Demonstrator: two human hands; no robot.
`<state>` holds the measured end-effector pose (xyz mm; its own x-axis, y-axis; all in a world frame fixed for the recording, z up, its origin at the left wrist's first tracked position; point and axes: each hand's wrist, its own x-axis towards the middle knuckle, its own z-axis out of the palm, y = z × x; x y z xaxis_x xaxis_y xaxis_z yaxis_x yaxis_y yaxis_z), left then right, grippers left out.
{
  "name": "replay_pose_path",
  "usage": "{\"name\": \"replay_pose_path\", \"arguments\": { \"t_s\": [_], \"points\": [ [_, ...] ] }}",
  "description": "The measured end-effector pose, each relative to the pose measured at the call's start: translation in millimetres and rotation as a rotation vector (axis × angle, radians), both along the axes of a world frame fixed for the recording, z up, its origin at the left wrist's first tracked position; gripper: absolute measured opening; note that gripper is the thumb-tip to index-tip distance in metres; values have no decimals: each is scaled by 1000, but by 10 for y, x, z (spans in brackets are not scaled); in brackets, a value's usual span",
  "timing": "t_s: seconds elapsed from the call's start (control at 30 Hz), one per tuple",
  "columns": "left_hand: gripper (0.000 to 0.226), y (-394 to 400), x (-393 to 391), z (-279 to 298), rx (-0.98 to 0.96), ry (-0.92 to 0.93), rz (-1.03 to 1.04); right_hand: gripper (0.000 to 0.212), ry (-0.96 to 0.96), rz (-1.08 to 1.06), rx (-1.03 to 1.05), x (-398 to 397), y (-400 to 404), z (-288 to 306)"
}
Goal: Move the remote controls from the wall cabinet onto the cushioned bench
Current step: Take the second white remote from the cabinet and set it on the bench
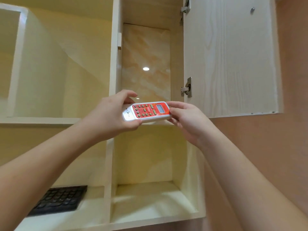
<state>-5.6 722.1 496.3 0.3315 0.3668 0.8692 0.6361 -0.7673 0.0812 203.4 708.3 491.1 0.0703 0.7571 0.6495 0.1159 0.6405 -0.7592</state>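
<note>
A white remote control [146,112] with a red button panel and a small grey screen lies level in front of the wall cabinet [115,67], at the lip of the upper compartment. My left hand [110,114] grips its left end, thumb below and fingers over the top. My right hand [186,119] pinches its right end by the screen. The cushioned bench is out of view.
The cabinet door [230,55] stands open to the right, with hinges on its inner edge. A black keyboard [58,200] lies on the lower left shelf. The lower middle compartment [150,194] and the left cubbies hold nothing that I can see. A tan wall runs along the right.
</note>
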Motion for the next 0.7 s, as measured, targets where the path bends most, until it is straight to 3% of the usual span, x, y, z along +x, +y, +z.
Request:
{"name": "replay_pose_path", "arguments": {
  "t_s": [0.1, 0.33, 0.7],
  "points": [
    [69, -31, -150, -107, -4, 12, -24, 20, 52, 18, 3, -124, -101, -167],
    [63, -73, -475, -396, 7, 48, -91, 27, 105, 15, -42, -326, -348, -571],
    [53, -135, -545, -1085, -181, 19, -352, 32, 235, -128, -174, -464, -890, -1272]
  ]
}}
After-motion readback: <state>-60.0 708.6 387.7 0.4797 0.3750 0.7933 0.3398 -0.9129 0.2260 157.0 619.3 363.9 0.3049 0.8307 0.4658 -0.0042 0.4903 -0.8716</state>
